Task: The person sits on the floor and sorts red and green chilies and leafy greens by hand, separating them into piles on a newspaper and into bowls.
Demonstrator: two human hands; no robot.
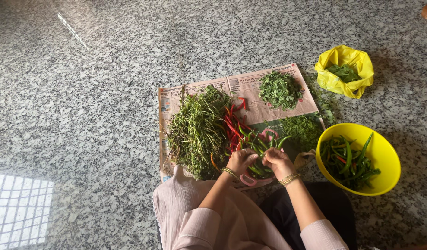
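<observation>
Speckled granite floor (107, 92) – newspaper (269, 88) spread; both hands (259, 162) pinch green chillies (257, 146).

Bare granite floor (83, 92) lay open to the left; rightward, the yellow bowl (385, 157) and yellow bag (334, 81) blocked passage beside the newspaper (255, 88).

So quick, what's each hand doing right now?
Left hand: closed on green chillies.
Right hand: fingers closed on the same green chillies.
</observation>
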